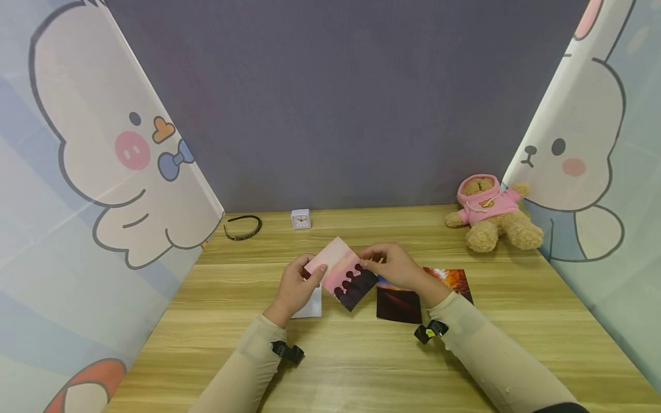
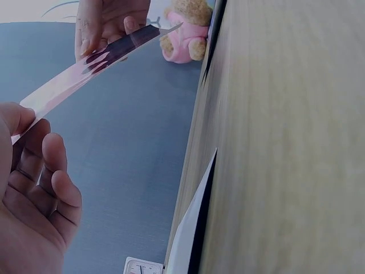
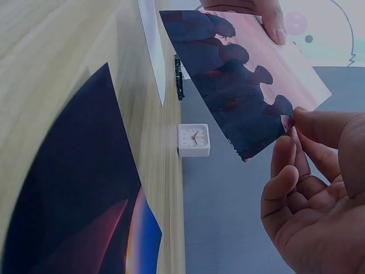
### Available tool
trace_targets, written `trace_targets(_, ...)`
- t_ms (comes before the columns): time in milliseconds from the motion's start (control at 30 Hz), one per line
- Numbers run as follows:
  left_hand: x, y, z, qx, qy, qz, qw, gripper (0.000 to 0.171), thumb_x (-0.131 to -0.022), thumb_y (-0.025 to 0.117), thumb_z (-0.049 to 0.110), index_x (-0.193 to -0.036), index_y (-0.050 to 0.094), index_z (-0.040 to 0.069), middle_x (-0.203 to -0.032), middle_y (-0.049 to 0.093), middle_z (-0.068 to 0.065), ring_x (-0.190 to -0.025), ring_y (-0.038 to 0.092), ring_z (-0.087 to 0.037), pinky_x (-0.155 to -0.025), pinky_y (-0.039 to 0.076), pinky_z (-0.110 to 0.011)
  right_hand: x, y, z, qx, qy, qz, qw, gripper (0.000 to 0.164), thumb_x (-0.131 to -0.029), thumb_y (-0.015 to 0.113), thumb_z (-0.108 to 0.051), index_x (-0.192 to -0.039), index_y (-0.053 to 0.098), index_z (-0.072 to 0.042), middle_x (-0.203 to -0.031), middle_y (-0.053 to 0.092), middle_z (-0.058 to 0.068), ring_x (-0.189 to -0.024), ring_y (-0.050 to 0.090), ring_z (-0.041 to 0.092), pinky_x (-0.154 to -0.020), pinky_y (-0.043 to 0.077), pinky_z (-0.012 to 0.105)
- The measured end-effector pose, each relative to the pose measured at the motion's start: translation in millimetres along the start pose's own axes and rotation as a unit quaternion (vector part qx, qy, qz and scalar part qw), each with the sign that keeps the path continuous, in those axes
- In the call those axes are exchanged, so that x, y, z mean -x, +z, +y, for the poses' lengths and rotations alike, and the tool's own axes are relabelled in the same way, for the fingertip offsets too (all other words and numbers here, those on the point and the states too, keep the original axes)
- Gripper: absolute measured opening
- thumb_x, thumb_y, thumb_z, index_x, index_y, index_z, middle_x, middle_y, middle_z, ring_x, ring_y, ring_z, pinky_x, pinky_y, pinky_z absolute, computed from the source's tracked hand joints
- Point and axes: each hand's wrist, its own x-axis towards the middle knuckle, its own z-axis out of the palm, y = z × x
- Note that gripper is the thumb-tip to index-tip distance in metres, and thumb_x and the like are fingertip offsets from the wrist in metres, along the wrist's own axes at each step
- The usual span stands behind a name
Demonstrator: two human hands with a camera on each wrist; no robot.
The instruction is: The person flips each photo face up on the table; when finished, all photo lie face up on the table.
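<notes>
Both hands hold a photo print (image 1: 342,271) above the table, tilted, with dark silhouettes of several people against a pink sky. My left hand (image 1: 299,287) pinches its left edge, thumb on the front; its other fingers curl loosely behind in the left wrist view. At the right corner, my right hand (image 1: 397,268) pinches the print between thumb and fingertips, as the right wrist view shows close up. Below the left hand lies a whitish card (image 1: 310,305), partly covered. Under the right forearm are a dark sunset photo (image 1: 399,307) and a red-orange photo (image 1: 454,280).
A white square clock (image 1: 301,219) and a black toothed headband (image 1: 245,234) stand at the back left of the wooden table (image 1: 330,367). At the back right sits a teddy bear (image 1: 488,212) in a pink hoodie. A grey panel (image 1: 341,103) rises behind.
</notes>
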Motion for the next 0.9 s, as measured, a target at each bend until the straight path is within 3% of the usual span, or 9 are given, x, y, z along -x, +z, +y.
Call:
trace_targets(133, 0.0, -0.3, 4.8, -0.004, -0.002, -0.004, 1.0, 0.005, -0.1, 0.07, 0.002, -0.102, 0.07, -0.003, -0.075, 0.067, -0.009, -0.057, 0.057, -0.008, -0.051, 0.04, -0.021, 1, 0, -1, -0.004, -0.004, -0.005, 1.0, 0.013, -0.099, 0.076, -0.023, -0.109, 0.081, -0.016, -0.095, 0.072, -0.004, -0.082, 0.061, 0.021, -0.066, 0.051, 0.032)
trace_targets(367, 2.8, -2.6, 34.8, 0.018, 0.007, -0.006, 0.9998, 0.004, -0.1, 0.069, 0.0, -0.097, 0.068, -0.003, -0.069, 0.063, -0.009, -0.058, 0.055, -0.006, -0.052, 0.041, -0.022, 1, 1, -1, -0.014, 0.005, -0.015, 1.0, 0.009, -0.1, 0.074, -0.022, -0.105, 0.081, -0.018, -0.093, 0.071, -0.004, -0.081, 0.06, 0.02, -0.066, 0.05, 0.032)
trace_targets(533, 3.0, -3.0, 36.0, 0.021, 0.011, -0.004, 0.9997, 0.005, -0.1, 0.069, 0.0, -0.096, 0.067, -0.002, -0.067, 0.062, -0.009, -0.057, 0.055, -0.006, -0.051, 0.041, -0.023, 2, 1, -2, -0.02, 0.009, -0.018, 1.0, 0.009, -0.101, 0.074, -0.021, -0.105, 0.081, -0.019, -0.094, 0.071, -0.003, -0.082, 0.061, 0.022, -0.068, 0.051, 0.033)
trace_targets(633, 2.9, -3.2, 35.8, 0.025, 0.013, -0.005, 0.9996, 0.004, -0.1, 0.069, 0.0, -0.098, 0.068, -0.003, -0.068, 0.063, -0.013, -0.056, 0.057, -0.014, -0.051, 0.041, -0.022, 2, 1, -2, -0.023, 0.005, -0.018, 1.0, 0.009, -0.101, 0.073, -0.021, -0.105, 0.08, -0.018, -0.093, 0.071, -0.003, -0.082, 0.061, 0.022, -0.068, 0.051, 0.033)
trace_targets(767, 3.4, -3.2, 35.4, 0.03, 0.017, -0.007, 0.9994, 0.006, -0.1, 0.069, 0.0, -0.103, 0.069, -0.004, -0.069, 0.064, -0.02, -0.057, 0.06, -0.037, -0.051, 0.04, -0.021, 1, 1, -1, -0.03, 0.005, -0.018, 0.999, 0.008, -0.102, 0.072, -0.02, -0.104, 0.08, -0.018, -0.092, 0.07, -0.002, -0.08, 0.061, 0.022, -0.067, 0.051, 0.033)
trace_targets(900, 4.0, -3.2, 34.1, 0.026, 0.019, -0.003, 0.9995, 0.01, -0.1, 0.069, 0.001, -0.092, 0.064, -0.001, -0.066, 0.061, -0.02, -0.059, 0.058, -0.048, -0.052, 0.039, -0.021, 1, 0, 0, -0.047, 0.006, -0.018, 0.999, 0.008, -0.102, 0.071, -0.019, -0.105, 0.078, -0.016, -0.093, 0.071, -0.001, -0.081, 0.062, 0.022, -0.068, 0.052, 0.033)
